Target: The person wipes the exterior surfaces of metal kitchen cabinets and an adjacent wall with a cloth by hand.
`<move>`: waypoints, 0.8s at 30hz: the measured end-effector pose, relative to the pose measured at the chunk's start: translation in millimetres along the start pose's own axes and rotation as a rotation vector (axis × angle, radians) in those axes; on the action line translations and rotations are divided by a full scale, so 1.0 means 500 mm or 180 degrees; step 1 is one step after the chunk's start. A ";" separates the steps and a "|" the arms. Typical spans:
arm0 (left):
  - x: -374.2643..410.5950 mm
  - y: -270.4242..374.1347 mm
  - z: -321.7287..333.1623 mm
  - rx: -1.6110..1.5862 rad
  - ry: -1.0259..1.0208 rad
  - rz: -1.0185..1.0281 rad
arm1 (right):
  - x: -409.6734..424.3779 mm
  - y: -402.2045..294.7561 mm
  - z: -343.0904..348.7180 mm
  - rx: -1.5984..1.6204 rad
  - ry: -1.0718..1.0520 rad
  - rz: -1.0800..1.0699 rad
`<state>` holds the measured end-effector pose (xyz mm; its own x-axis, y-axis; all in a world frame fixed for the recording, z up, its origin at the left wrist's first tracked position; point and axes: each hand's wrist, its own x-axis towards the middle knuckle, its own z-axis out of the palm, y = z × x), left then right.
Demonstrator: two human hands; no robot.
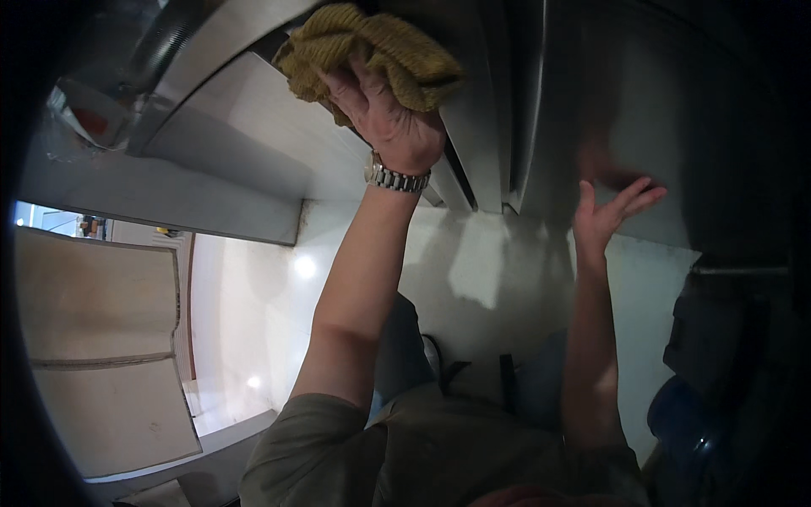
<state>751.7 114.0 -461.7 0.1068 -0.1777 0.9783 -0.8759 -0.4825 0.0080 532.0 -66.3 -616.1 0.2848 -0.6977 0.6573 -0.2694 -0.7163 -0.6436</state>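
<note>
My left hand (396,127), with a metal-banded watch (396,177) on the wrist, holds a bunched mustard-yellow ribbed cloth (374,47). The cloth is at the top of the view, by the edge of a metal appliance, next to its long upright handle or trim strips (529,127). Some fingers are hidden in its folds. On the other side, my right hand (602,212) has its fingers spread and holds nothing. It is close to a dark glossy metal door panel (652,114), which mirrors it; whether the fingertips touch the panel I cannot tell.
A grey cabinet or counter side (209,184) stands at left, with a clear plastic wrapping (89,120) above it. Pale panels (104,304) are at far left. The light floor (475,272) lies below. A dark blue rounded object (681,412) is at lower right.
</note>
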 end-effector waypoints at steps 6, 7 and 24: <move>-0.264 0.067 0.051 -0.0297 -0.0031 -0.1500 | 0.003 0.004 -0.014 -0.0007 -0.0020 -0.0005; -0.313 0.081 0.059 -0.0216 -0.0120 -0.1717 | 0.003 0.004 -0.013 -0.0005 -0.0046 0.0024; -0.614 0.132 0.109 -0.3881 0.1424 -0.6587 | 0.005 0.004 0.001 -0.0044 -0.0131 0.0127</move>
<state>686.7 89.9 -772.8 0.8793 -0.1407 -0.4549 0.3800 0.7830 0.4924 532.6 -69.3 -615.9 0.3112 -0.7251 0.6143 -0.2939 -0.6882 -0.6634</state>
